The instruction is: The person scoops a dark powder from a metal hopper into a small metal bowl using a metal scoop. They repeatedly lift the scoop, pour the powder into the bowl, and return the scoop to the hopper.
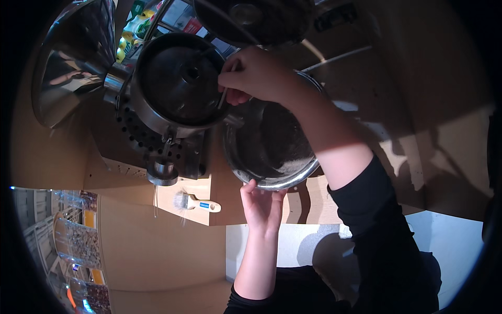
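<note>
In my right hand (255,76) is a thin, light stick-like tool (223,96), partly hidden by the fingers. Its lower end is at the right inner edge of the round, open metal chamber (178,78) of a grinder-like machine. My left hand (262,206) grips the near rim of a large metal bowl (274,137), fingers at its underside and thumb at the edge. Pale powder lies along the bowl's near inner wall. A short metal spout (234,121) from the chamber reaches over the bowl's left side. My right forearm hides part of the bowl's right rim.
A large steel funnel (78,66) joins the chamber's left side. Below the chamber are a knurled knob (162,176) and a perforated metal part (135,129). A flat brush (198,203) lies near the wooden counter's front edge. A dark round metal part (251,19) stands behind.
</note>
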Available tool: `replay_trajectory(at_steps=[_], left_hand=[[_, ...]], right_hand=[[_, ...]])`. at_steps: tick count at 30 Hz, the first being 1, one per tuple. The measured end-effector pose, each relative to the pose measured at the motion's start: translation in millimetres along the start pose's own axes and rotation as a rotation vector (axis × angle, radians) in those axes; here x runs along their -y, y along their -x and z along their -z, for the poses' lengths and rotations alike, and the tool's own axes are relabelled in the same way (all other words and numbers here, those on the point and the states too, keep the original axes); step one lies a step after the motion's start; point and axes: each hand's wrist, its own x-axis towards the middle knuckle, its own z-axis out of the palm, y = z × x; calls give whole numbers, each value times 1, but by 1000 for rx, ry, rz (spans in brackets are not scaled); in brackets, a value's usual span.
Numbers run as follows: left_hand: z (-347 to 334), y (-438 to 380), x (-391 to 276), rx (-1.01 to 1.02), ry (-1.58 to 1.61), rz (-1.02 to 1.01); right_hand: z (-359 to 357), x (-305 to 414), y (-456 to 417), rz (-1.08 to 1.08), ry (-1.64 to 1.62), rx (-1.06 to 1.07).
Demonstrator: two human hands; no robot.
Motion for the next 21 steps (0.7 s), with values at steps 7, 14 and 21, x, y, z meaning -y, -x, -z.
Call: replay_trajectory(at_steps=[7, 14, 21], left_hand=[[2, -2, -1, -2, 0, -13], [5, 0, -5, -15, -31, -12], [0, 4, -7, -41, -29, -22]], right_hand=[[-2, -15, -3, 365, 517, -289], [11, 23, 11, 123, 366, -83], [14, 57, 24, 215, 183, -8]])
